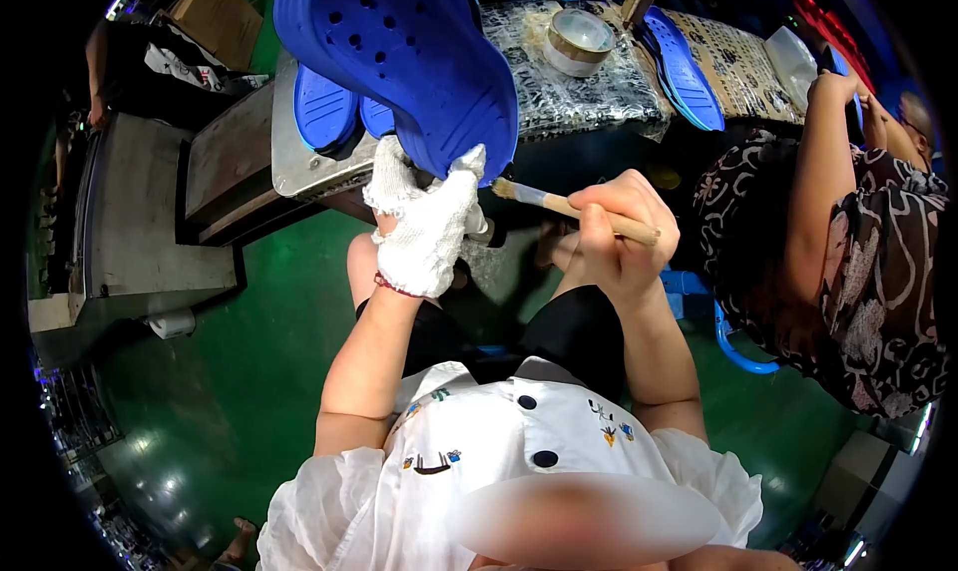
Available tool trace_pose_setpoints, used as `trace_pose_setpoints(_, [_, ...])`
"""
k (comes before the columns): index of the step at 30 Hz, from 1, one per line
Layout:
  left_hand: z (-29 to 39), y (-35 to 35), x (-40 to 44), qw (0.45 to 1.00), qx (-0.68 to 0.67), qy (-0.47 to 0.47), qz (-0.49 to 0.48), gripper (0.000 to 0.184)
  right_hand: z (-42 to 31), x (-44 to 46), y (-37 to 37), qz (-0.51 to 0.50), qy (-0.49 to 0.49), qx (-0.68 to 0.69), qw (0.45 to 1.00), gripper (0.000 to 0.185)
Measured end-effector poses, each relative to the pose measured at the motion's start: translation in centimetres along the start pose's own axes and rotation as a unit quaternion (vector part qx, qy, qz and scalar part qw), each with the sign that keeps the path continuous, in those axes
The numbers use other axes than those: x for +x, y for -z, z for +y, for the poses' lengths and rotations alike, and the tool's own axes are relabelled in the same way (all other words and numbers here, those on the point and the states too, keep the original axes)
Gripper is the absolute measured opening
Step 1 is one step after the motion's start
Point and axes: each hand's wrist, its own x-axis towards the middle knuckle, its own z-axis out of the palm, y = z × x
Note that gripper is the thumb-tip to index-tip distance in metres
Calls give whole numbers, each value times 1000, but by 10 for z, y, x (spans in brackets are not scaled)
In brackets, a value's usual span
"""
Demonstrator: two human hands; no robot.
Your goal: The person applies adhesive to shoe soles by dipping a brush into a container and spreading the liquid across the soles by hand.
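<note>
My left hand (424, 222), in a white knit glove, grips the heel end of a blue clog upper (399, 62) with a row of holes across its toe. The clog is tilted up over the bench corner. Bare, my right hand (629, 234) pinches the wooden handle of a small paintbrush (574, 209). Its bristles are right beside the clog's lower edge; whether they touch cannot be made out. Behind the clog, a blue sole (321, 110) lies on the metal bench end (299, 167).
A tub (579, 42) stands on the plastic-wrapped bench (539, 107), with another blue sole (689, 70) farther right. A co-worker in a patterned top (878, 252) sits at the right by a blue stool (738, 341). Metal machinery (150, 202) stands at the left.
</note>
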Motion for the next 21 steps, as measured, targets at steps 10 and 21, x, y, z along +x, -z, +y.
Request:
trace_pose_setpoints(10, [13,-14,6,995,-7,51,-80,27,32,-82,5,215,-298,30,929,13])
trace_pose_setpoints(21, [-11,-213,35,835,-171,307,-424,29,75,-193,-27,65,-378,-116,916,18])
